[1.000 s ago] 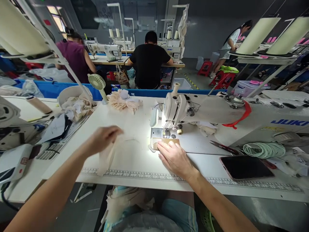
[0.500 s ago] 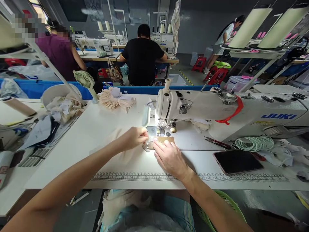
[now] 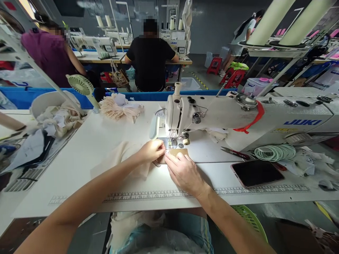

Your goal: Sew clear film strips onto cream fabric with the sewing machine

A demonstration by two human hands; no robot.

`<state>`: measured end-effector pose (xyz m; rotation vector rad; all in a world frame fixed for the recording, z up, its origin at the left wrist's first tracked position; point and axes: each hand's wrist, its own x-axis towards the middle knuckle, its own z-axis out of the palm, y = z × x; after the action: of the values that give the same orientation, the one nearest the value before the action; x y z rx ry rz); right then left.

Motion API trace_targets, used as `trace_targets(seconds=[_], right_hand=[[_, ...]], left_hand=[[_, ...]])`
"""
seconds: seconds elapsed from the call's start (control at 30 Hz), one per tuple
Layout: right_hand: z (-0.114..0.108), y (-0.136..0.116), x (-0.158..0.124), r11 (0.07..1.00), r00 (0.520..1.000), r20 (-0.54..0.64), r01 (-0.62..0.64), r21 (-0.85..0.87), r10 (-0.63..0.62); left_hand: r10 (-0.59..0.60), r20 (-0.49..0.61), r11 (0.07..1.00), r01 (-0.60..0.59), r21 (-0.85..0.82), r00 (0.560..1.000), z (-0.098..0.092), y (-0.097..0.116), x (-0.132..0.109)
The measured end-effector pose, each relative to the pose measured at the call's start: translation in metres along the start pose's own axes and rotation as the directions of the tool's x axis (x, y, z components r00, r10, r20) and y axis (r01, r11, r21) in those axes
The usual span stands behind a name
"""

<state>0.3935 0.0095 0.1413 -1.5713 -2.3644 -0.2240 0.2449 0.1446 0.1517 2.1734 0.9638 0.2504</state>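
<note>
My left hand (image 3: pixel 152 150) is closed in a pinch on the edge of a cream fabric piece (image 3: pixel 124 158) that trails left over the white table (image 3: pixel 87 141). It holds the edge just in front of the needle of the white sewing machine (image 3: pixel 225 116). My right hand (image 3: pixel 184 171) lies beside it with fingers pressed on the fabric edge near a small brown card piece (image 3: pixel 180 151) at the needle plate. Both hands touch at the fingertips under the machine's lamp.
Scissors (image 3: pixel 235 152), a coil of pale green cord (image 3: pixel 275 152) and a dark phone (image 3: pixel 256 173) lie right of my hands. A heap of cream pieces (image 3: pixel 119 107), a small fan (image 3: pixel 81 86) and a bowl of scraps (image 3: pixel 53 113) stand at the back left. Other people sit at machines behind.
My left hand has carried the cream fabric from the left of the table to the needle and met my right hand there. The view has shifted slightly left.
</note>
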Motion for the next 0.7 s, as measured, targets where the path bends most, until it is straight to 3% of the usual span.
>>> trace_targets(seconds=[0.4,0.6,0.7], right_hand=[[-0.005,0.009,0.003,0.985,0.986,0.015,-0.164,0.043,0.164],[-0.004,0.005,0.01,0.985,0.982,0.074,-0.171,-0.028,0.172],[-0.004,0.004,0.012,0.987,0.983,0.097,-0.152,-0.055,0.157]], left_hand=[[-0.116,-0.037,0.992,0.117,0.051,0.993,0.005,0.004,0.003],[-0.101,-0.034,0.99,0.104,0.096,0.994,0.002,0.008,0.0],[0.015,-0.127,0.973,0.015,0.23,0.992,0.0,0.011,-0.008]])
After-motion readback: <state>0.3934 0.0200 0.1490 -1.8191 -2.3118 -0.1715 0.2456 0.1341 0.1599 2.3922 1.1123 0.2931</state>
